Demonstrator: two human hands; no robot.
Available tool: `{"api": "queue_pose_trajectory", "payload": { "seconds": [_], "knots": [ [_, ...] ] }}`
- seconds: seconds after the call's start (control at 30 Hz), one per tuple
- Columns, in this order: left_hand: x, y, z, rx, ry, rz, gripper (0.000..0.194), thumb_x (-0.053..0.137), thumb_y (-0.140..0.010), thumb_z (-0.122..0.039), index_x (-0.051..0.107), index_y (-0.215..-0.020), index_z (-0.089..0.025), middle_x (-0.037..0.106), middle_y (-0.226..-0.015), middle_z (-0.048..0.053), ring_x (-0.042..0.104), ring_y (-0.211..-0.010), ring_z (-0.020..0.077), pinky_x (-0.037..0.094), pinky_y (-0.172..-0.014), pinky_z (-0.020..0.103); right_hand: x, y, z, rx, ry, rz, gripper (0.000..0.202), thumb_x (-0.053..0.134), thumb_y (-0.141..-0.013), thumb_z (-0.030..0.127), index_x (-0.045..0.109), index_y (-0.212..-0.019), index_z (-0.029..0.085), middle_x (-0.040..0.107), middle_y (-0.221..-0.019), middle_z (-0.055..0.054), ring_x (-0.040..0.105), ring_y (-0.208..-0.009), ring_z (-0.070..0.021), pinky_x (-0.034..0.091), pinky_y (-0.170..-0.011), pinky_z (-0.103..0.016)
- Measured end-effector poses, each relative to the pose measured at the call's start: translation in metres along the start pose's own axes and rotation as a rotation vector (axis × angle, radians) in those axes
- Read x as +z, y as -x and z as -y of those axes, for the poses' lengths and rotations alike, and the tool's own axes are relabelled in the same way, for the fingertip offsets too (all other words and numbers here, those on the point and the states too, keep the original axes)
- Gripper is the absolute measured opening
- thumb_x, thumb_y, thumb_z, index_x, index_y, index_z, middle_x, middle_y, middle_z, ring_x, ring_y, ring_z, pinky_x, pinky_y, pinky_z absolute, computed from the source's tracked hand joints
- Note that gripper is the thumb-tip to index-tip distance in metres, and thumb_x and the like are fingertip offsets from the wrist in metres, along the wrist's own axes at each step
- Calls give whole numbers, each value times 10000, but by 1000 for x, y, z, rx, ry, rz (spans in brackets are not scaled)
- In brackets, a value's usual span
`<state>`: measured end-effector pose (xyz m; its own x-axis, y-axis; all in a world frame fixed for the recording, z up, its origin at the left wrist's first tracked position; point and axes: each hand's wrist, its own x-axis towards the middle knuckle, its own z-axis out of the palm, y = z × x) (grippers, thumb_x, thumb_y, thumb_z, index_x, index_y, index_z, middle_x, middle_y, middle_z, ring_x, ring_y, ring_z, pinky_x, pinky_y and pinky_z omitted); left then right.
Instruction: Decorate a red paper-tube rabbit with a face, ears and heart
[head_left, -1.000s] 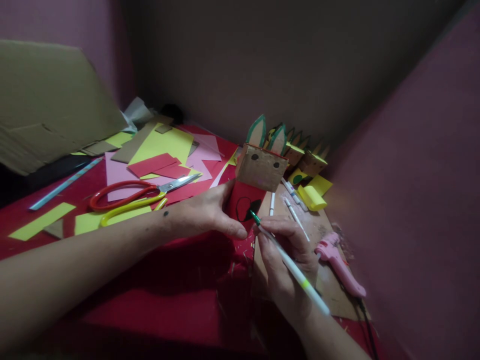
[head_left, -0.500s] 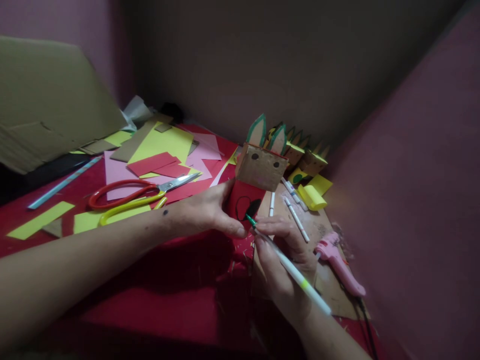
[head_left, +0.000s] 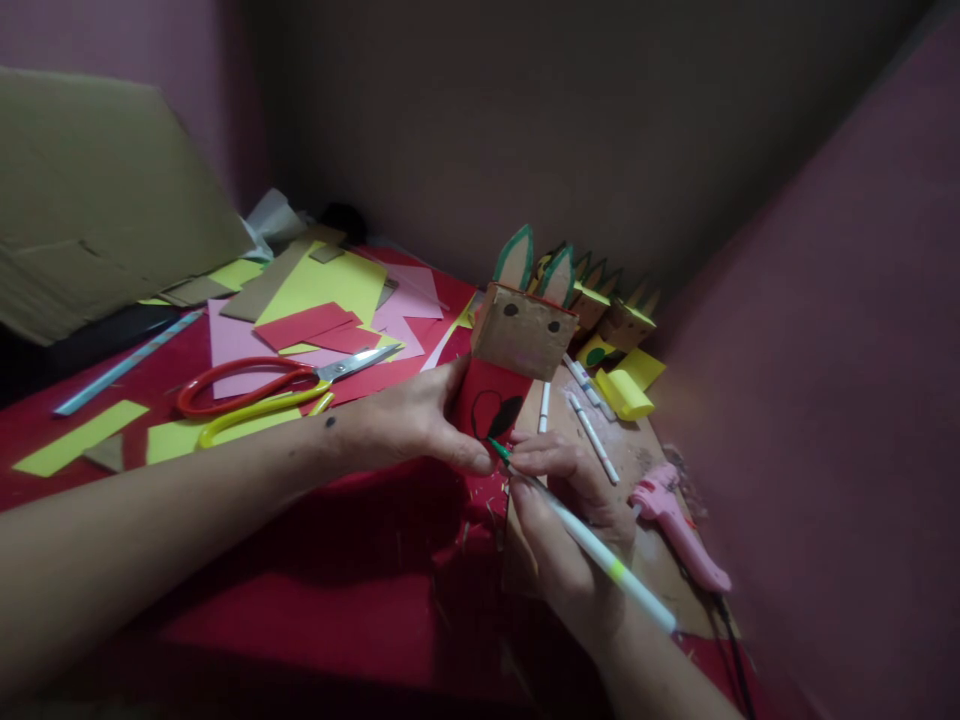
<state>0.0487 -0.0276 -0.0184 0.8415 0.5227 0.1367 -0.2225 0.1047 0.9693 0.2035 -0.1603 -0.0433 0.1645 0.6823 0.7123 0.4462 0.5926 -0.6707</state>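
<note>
A cardboard bunny figure (head_left: 522,335) stands upright, with green-edged ears, dark eye spots and a red paper body. My left hand (head_left: 427,420) is wrapped round the body from the left, its thumb across the lower front; the fingers behind are hidden. In my right hand (head_left: 562,510) a white felt-tip marker (head_left: 592,548) with a green tip is pinched. Its tip touches the red front at the bottom of a drawn two-lobed outline (head_left: 493,412). The right lobe is filled dark, the left one is only outlined.
Scissors (head_left: 300,385) lie on coloured paper scraps (head_left: 330,290) at left, near a striped straw (head_left: 127,362). A pink glue gun (head_left: 679,525) and capped markers (head_left: 594,440) rest on a cardboard sheet (head_left: 645,470). Similar figures (head_left: 622,325) stand behind; a cardboard flap (head_left: 112,180) rises far left.
The marker tip has shifted slightly left and down along the drawn outline, and its rear end has swung a little right. My left hand keeps the figure nearly still.
</note>
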Motion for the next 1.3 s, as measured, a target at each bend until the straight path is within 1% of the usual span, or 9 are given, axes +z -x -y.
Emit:
{"api": "queue_pose_trajectory", "payload": {
  "seconds": [0.07, 0.17, 0.23, 0.4, 0.57, 0.67, 0.9, 1.03, 1.3],
  "knots": [
    [0, 0, 0, 2, 0, 8, 556, 963, -586, -108, 639, -1035, -156, 686, -889, -4, 613, -810, 175, 486, -678, 273, 0, 0, 0, 0, -10, -7, 256, 647, -903, 60, 717, -995, 288, 752, -938, 2, 752, -951, -178, 633, -909, -365],
    [2, 1, -1, 6, 8, 27, 544, 952, -589, -86, 651, -1037, -155, 687, -890, -6, 619, -830, 181, 484, -683, 270, 1, 1, -1, 8, -33, -20, 272, 656, -913, 67, 730, -1048, 290, 755, -1004, -9, 754, -941, -169, 641, -854, -327],
    [2, 1, -2, 9, 5, 21, 544, 950, -591, -80, 660, -1044, -156, 698, -907, 0, 621, -846, 186, 492, -695, 271, 1, 1, -1, 11, -35, -28, 259, 661, -921, 73, 735, -1051, 283, 759, -1012, -20, 757, -935, -178, 645, -837, -329],
    [0, 0, -1, 24, 0, 23, 544, 953, -582, -80, 680, -1046, -162, 707, -923, 9, 636, -863, 205, 496, -699, 278, 1, 1, -1, 6, -29, -27, 260, 664, -924, 75, 733, -1062, 284, 759, -1025, -23, 758, -956, -180, 640, -853, -326],
    [-3, 0, -1, 14, -21, 43, 507, 957, -596, -116, 692, -1026, -158, 702, -915, 12, 631, -871, 217, 505, -721, 304, 0, 3, -3, 8, -31, -20, 269, 652, -910, 62, 724, -1034, 289, 761, -992, -11, 751, -972, -185, 627, -902, -358],
    [-3, 0, -1, 34, -52, 38, 488, 960, -603, -125, 685, -1005, -150, 694, -904, 13, 616, -851, 204, 498, -703, 290, -1, 3, -3, 14, -26, -1, 271, 659, -893, 59, 722, -1017, 291, 759, -962, -2, 748, -979, -190, 619, -924, -371],
    [-3, -1, -1, 53, -47, 51, 465, 962, -613, -125, 678, -980, -145, 680, -869, 0, 587, -801, 165, 486, -654, 246, 0, 0, 0, -1, -13, 10, 249, 647, -902, 60, 714, -971, 290, 736, -900, 13, 737, -941, -178, 606, -939, -377],
    [-3, -1, -1, 64, -48, 59, 472, 968, -604, -137, 671, -971, -143, 678, -853, -2, 586, -796, 164, 487, -650, 245, 0, 0, -1, -4, -7, 7, 243, 643, -908, 66, 710, -978, 288, 735, -901, 8, 737, -947, -185, 607, -936, -388],
    [0, 0, -5, 8, -77, 31, 459, 946, -632, -137, 648, -980, -141, 669, -875, -8, 582, -804, 156, 497, -662, 242, -1, -1, 2, 24, -1, 26, 211, 666, -910, 85, 731, -959, 279, 747, -910, -3, 738, -917, -186, 596, -889, -365]
  ]
}}
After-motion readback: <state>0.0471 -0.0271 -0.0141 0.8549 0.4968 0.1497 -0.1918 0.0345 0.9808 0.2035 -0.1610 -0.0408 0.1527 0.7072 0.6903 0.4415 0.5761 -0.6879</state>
